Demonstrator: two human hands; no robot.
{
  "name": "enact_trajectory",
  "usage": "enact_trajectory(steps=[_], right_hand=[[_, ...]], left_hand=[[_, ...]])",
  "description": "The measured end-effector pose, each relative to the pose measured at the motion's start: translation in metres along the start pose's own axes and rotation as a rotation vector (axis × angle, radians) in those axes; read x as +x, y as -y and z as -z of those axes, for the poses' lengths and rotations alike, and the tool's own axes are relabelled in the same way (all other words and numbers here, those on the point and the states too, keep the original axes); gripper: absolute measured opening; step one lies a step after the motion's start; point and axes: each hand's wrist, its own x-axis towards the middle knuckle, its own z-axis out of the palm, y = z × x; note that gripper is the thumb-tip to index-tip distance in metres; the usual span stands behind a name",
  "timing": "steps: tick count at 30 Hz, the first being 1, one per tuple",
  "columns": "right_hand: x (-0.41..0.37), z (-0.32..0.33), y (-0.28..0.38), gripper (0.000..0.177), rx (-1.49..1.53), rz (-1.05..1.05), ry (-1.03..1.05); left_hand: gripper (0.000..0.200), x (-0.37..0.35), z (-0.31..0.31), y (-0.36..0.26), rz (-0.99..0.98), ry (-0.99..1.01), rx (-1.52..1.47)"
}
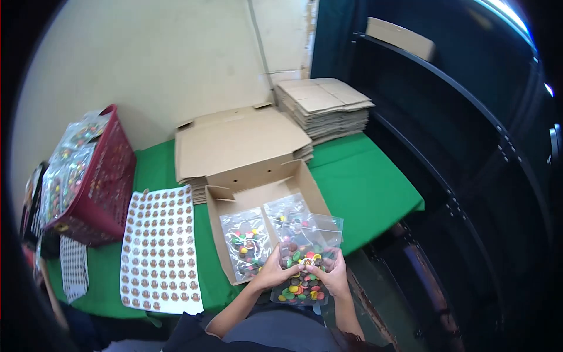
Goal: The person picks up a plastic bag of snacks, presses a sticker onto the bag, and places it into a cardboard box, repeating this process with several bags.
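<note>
My left hand (pixel 274 271) and my right hand (pixel 333 274) grip a clear zip bag of colourful candies (pixel 300 291) from either side. Both thumbs press at a round brown sticker (pixel 307 262) on the bag's front, and the other fingers are mostly hidden behind it. Just beyond my hands, an open cardboard box (pixel 217 234) sits on the green tablecloth. Inside it lie a candy bag (pixel 243 226) on the left, with a sticker on it, and another bag (pixel 282 206), partly covered by the one I hold.
Left of the box lies a sheet of round stickers (pixel 158 249). A red basket (pixel 114 182) full of candy bags stands beyond it, near a smaller sticker sheet (pixel 73 267). Flattened cartons (pixel 234 141) and a cardboard stack (pixel 325 100) are behind. Dark metal shelving (pixel 457 94) rises at right.
</note>
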Motion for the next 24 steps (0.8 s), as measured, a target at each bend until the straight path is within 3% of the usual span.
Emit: enact_trajectory(steps=[2, 4, 10, 12, 16, 19, 24], right_hand=[[0.025, 0.003, -0.008, 0.053, 0.016, 0.021, 0.107], [0.049, 0.004, -0.005, 0.052, 0.067, -0.091, 0.268], [0.098, 0.003, 0.001, 0.056, -0.061, -0.138, 0.484], [0.109, 0.005, 0.003, 0.057, -0.098, -0.201, 0.502], [0.13, 0.017, -0.004, 0.05, -0.151, -0.166, 0.564], [0.141, 0.026, -0.004, 0.047, -0.125, -0.19, 0.595], [0.159, 0.038, 0.006, 0.043, -0.132, -0.249, 0.585]], left_hand=[[0.053, 0.0, 0.001, -0.008, 0.006, -0.144, 0.046], [0.054, 0.004, 0.005, -0.003, -0.046, -0.241, 0.057], [0.064, 0.017, -0.007, -0.009, -0.061, -0.543, 0.005], [0.069, 0.025, -0.011, -0.004, 0.026, -0.661, 0.156], [0.068, 0.042, -0.028, 0.008, -0.136, -0.722, 0.074], [0.065, 0.05, -0.036, 0.007, -0.06, -0.685, -0.001], [0.062, 0.066, -0.044, 0.02, -0.147, -0.689, -0.14]])
